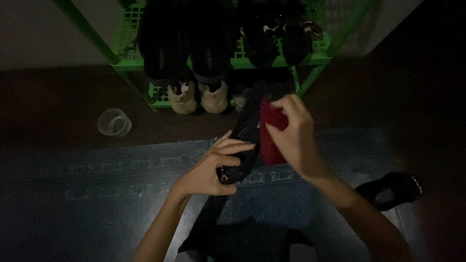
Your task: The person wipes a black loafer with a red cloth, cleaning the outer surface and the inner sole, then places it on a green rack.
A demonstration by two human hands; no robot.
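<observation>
Left hand (213, 170): nearest the camera, closed around the heel end of a black shoe (242, 140), glossy, narrow, with a small metal buckle, held above the blue mat (97, 194). Right hand (291, 136): grips a red cloth (271, 138) pressed against the shoe's side. Clear plastic cup (114, 122), far left. Green shoe rack (233, 53) behind. Second black shoe (393, 189), far right.

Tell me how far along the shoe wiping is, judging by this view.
Done: nothing clearly; the dim light hides any difference on the shoes. In hand: the left hand grips a black shoe while the right hand presses a red cloth against it. Left: a second black shoe lies on the floor mat to the right, untouched, and more pairs sit on the green rack.
</observation>
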